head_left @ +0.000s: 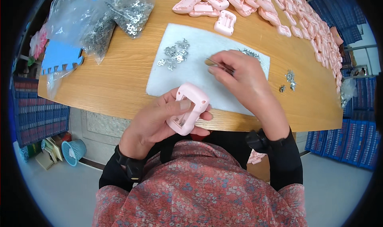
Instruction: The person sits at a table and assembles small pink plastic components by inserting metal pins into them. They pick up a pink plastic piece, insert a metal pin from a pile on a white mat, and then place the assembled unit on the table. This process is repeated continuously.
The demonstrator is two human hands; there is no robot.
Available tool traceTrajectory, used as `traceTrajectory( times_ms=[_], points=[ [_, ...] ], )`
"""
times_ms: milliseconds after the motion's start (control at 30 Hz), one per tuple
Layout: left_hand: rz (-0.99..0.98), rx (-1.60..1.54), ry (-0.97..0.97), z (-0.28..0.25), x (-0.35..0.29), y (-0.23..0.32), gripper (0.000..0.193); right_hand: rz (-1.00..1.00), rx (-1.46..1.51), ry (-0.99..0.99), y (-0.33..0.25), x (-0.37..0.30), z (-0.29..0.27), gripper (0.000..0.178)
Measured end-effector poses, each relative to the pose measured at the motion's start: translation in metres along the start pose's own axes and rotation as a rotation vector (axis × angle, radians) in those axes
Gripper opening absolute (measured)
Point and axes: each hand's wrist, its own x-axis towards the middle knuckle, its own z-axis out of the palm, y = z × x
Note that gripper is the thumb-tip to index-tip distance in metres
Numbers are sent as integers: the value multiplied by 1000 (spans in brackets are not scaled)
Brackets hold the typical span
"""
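Note:
My left hand [149,117] is closed around a pale pink plastic battery-case shell [195,92], its thumb lying over the open compartment. Small metal bits show inside the shell's lower end. Over the white foam sheet [191,75], my right hand [249,81] pinches thin metal tweezers [222,66], tips pointing left. Whether the tips grip a part is too small to tell. Small silver metal contacts [175,54] lie scattered on the sheet's left side. Another pile of metal parts [252,54] sits at its right, partly hidden behind my right hand.
Many pink shells [263,7] cover the table's far and right side; one shell [225,22] rests by the sheet's far edge. Clear plastic bags of metal parts [129,15] and a blue foam mat [62,56] are at left. Several loose contacts [291,79] lie right of the sheet.

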Motion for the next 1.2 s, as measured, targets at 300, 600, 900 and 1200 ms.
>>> traceTrajectory(
  times_ms=[300,600,900,1200],
  points=[
    [-27,182,-13,-7,-12,6,48,-66,-187,-51,5,53,36,20],
    [91,237,75,-12,-10,17,56,-45,-116,-140,3,52,23,16],
    [193,66,26,-3,12,20,56,139,314,-106,-27,-3,-7,12],
    [77,182,57,16,29,1,55,-10,11,12,-25,-24,-8,12]
  ],
)
